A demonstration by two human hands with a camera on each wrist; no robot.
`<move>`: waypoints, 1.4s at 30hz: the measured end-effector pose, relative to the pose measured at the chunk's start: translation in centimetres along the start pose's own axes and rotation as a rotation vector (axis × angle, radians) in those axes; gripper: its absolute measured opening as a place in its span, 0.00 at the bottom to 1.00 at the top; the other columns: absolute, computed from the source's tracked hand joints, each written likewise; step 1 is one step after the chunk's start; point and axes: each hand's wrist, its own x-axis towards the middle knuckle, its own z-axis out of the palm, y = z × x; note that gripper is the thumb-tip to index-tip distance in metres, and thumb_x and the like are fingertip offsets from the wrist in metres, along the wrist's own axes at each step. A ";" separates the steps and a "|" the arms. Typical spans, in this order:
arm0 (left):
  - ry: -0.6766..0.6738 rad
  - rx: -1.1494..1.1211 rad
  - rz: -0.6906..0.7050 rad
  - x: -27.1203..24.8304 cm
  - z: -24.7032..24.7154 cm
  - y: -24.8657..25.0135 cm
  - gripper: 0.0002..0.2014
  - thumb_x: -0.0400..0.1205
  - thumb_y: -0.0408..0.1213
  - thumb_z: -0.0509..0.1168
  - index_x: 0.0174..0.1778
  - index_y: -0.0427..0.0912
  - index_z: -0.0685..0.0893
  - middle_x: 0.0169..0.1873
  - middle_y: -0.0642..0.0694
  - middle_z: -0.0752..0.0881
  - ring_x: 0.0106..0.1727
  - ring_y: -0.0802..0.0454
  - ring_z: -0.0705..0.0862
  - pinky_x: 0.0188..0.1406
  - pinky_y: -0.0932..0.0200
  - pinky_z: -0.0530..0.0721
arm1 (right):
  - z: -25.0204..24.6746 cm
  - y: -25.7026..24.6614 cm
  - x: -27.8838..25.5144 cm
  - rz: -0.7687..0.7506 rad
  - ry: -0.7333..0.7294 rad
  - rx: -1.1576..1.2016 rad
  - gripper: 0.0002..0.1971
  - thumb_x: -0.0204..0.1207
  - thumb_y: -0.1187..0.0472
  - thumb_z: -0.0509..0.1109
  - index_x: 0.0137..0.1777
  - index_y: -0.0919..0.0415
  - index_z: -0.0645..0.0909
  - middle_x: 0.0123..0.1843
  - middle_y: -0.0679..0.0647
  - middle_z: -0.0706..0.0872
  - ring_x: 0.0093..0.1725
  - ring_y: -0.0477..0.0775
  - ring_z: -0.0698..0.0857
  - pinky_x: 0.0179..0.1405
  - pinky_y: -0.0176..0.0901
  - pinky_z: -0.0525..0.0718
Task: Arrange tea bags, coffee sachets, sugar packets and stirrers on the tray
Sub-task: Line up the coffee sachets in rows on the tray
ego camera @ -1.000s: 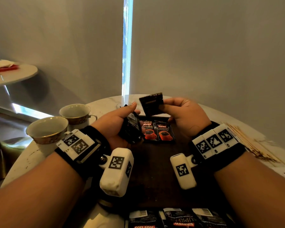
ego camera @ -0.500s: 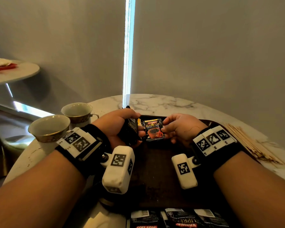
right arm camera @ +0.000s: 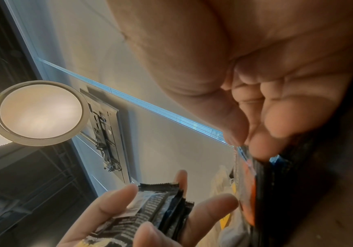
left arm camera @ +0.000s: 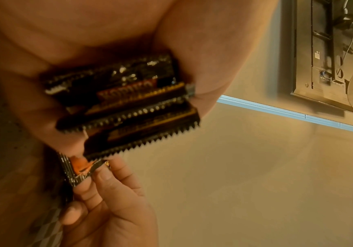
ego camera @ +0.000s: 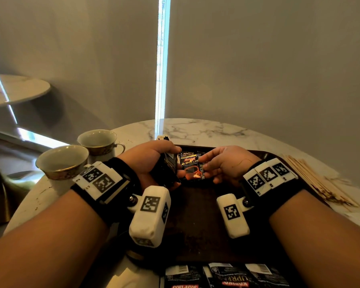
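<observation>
Two cups [ego camera: 80,154] stand on the counter [ego camera: 206,129] left of the tray [ego camera: 197,215], the nearer one just beside my left wrist. A bundle of stirrers [ego camera: 316,179] lies on the counter off the tray's right edge, close behind my right wrist. More sachets [ego camera: 222,276] lie in a row along the tray's near edge, printed backs up. The white camera pods on both wrists hang over the middle of the tray and hide part of it. My hands cover most of the tray's far end.

My left hand [ego camera: 152,161] has its grip closed round a stack [left arm camera: 120,102] of dark sachets, held on edge over the tray's far left corner; the left wrist view shows their serrated ends fanned out past my fingers. My right hand [ego camera: 227,165] pinches one sachet [ego camera: 190,166] by its right edge, thumb and fingertips curled on it, face up at the far end of the tray, just beside the stack.

A second ago I held this sachet up above the tray, dark back showing, with two sachets lying visible below it. Since then it has come down face up over that spot, and my hands have closed in together.
</observation>
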 end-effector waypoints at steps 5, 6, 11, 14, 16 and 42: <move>0.001 0.022 -0.004 -0.1 0.0 0.0 0.29 0.66 0.40 0.70 0.65 0.39 0.79 0.42 0.37 0.88 0.34 0.46 0.88 0.40 0.47 0.86 | 0.1 -0.3 -0.3 -0.003 0.010 -0.010 0.08 0.77 0.75 0.72 0.54 0.67 0.85 0.51 0.67 0.90 0.35 0.53 0.88 0.27 0.41 0.85; 0.001 0.027 -0.002 -0.1 0.1 0.0 0.29 0.66 0.40 0.70 0.65 0.39 0.79 0.41 0.38 0.88 0.34 0.46 0.88 0.39 0.47 0.87 | 0.1 -0.3 -0.3 -0.003 0.013 -0.010 0.08 0.77 0.75 0.72 0.54 0.68 0.85 0.52 0.68 0.90 0.36 0.53 0.88 0.27 0.41 0.86; 0.013 0.026 0.003 -0.1 0.1 0.1 0.24 0.74 0.39 0.69 0.66 0.39 0.79 0.40 0.38 0.88 0.33 0.46 0.88 0.39 0.48 0.86 | 0.2 -0.2 -0.5 -0.011 0.037 -0.018 0.07 0.77 0.74 0.73 0.53 0.67 0.87 0.53 0.69 0.91 0.40 0.57 0.89 0.31 0.43 0.87; 0.016 0.031 0.009 0.0 0.0 0.0 0.25 0.72 0.39 0.69 0.66 0.39 0.79 0.39 0.38 0.88 0.33 0.46 0.89 0.40 0.48 0.86 | 0.2 -0.4 -0.4 -0.007 0.041 -0.026 0.06 0.78 0.72 0.72 0.53 0.67 0.87 0.52 0.67 0.91 0.38 0.55 0.89 0.29 0.42 0.86; 0.022 0.018 0.017 0.0 0.0 -0.1 0.18 0.79 0.38 0.67 0.65 0.40 0.79 0.38 0.38 0.88 0.33 0.46 0.88 0.41 0.47 0.85 | 0.3 -0.5 -0.5 -0.003 0.036 -0.027 0.05 0.80 0.71 0.71 0.53 0.67 0.86 0.50 0.65 0.90 0.37 0.54 0.88 0.27 0.40 0.86; -0.015 -0.164 0.111 -0.3 0.3 0.2 0.17 0.83 0.56 0.66 0.59 0.49 0.81 0.43 0.42 0.84 0.34 0.49 0.84 0.34 0.51 0.86 | -0.4 -0.8 -0.4 -0.164 -0.013 0.131 0.04 0.79 0.68 0.73 0.51 0.63 0.87 0.45 0.60 0.89 0.33 0.53 0.83 0.27 0.43 0.78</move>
